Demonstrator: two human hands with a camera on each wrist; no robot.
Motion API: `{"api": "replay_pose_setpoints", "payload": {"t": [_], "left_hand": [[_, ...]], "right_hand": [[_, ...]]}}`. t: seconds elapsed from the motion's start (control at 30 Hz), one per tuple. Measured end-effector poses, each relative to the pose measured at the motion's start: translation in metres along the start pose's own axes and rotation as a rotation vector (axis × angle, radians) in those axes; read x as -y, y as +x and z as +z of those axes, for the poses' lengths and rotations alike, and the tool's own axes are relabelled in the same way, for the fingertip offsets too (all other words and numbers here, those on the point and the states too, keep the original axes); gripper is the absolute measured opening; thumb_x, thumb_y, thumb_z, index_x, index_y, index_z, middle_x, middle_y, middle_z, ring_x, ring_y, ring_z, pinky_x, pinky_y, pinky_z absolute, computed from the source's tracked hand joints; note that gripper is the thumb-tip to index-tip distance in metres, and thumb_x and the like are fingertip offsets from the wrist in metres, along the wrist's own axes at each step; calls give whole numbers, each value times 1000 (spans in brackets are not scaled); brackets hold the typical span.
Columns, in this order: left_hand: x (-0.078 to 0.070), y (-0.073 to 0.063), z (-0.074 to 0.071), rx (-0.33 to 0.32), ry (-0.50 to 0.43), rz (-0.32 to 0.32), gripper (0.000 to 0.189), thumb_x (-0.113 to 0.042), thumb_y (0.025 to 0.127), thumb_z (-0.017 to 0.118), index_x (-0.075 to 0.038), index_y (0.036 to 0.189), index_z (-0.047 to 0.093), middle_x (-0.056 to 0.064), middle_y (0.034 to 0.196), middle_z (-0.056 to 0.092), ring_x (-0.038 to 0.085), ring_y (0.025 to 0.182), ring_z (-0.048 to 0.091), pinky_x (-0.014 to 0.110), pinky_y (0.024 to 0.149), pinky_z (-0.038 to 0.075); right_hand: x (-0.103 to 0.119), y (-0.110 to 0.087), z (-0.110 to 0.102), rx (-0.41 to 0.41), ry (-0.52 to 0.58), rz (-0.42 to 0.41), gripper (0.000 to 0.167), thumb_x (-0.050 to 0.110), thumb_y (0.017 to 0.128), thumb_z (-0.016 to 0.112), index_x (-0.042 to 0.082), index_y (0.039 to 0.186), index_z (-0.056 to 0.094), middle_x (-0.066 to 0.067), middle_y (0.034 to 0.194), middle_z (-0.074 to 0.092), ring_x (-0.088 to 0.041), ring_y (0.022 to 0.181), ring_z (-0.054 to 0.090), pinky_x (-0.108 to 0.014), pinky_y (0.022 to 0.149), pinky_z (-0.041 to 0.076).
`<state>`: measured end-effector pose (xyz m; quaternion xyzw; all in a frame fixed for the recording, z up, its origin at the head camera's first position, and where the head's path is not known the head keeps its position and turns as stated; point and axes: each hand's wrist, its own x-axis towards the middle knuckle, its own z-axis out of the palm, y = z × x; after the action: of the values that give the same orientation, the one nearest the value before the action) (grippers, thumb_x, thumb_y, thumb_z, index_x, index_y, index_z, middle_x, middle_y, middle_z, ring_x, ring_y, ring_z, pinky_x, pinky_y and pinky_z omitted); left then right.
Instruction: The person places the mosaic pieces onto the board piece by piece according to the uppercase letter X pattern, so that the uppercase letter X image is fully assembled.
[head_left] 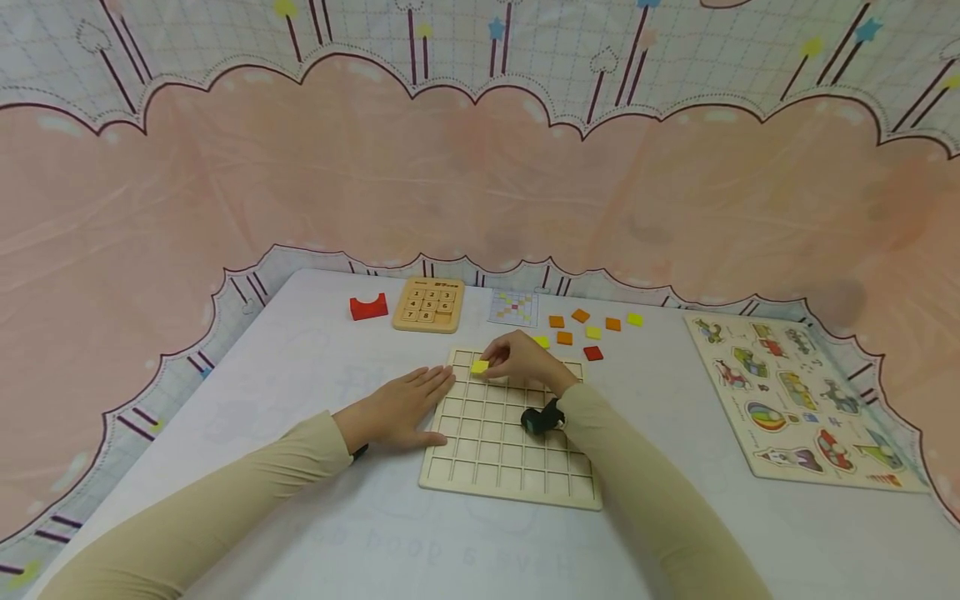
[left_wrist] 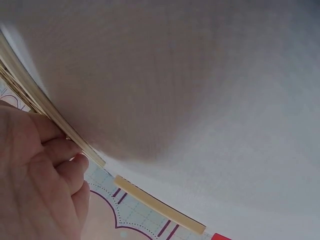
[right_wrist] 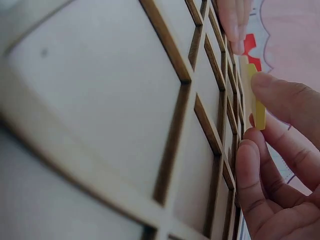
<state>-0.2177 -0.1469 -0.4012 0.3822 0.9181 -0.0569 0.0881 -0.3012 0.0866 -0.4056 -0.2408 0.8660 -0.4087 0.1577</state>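
A pale wooden grid board (head_left: 480,467) with square recesses lies on the table. Over its far left part, my right hand (head_left: 517,360) pinches a yellow square tile (head_left: 479,367) between thumb and fingers. In the right wrist view the yellow tile (right_wrist: 256,95) stands on edge close over the grid, the thumb on one face. My left hand (head_left: 401,408) lies flat at the board's left edge, fingers straight and fingertips on the rim. The left wrist view shows the left hand (left_wrist: 42,170) beside the board's edge (left_wrist: 55,112).
Several loose tiles, orange (head_left: 564,338), yellow (head_left: 635,319) and red (head_left: 593,353), lie beyond the board. Farther back are a patterned card (head_left: 513,307), a number puzzle (head_left: 427,305) and a red notched block (head_left: 368,307). A picture puzzle board (head_left: 806,400) lies at right.
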Motion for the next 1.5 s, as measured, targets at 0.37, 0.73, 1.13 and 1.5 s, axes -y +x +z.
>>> {"api": "replay_pose_setpoints", "payload": {"t": [0.37,0.73,1.13,1.5], "left_hand": [[-1,0,2,-5,-4,-3,88,-61,89,45,1,148,22,16,156,21,29,145,21,42,119,20],[-2,-1,0,-29,0,17,87,-58,90,46,4,147,24,18,155,23,31,144,23,43,118,22],[-2,-2,0,-21,11,5,88,-60,90,45,2,147,23,17,155,22,30,145,22,42,119,21],[-2,-1,3,-27,8,5,88,-61,90,44,1,148,22,16,156,21,29,145,21,42,119,20]], "right_hand": [[2,3,1,38,20,47,19,6,73,78,2,91,72,0,76,66,-7,69,56,-17,65,49],[0,0,-2,55,30,58,19,5,75,77,4,92,70,-2,81,66,-9,72,56,-18,68,50],[-9,-15,-50,97,114,-39,35,4,82,70,-6,115,62,-23,112,64,-18,94,63,-30,87,54],[-36,-23,-75,-122,-28,86,36,2,80,71,-6,115,63,-23,114,63,-31,102,61,-37,92,51]]}}
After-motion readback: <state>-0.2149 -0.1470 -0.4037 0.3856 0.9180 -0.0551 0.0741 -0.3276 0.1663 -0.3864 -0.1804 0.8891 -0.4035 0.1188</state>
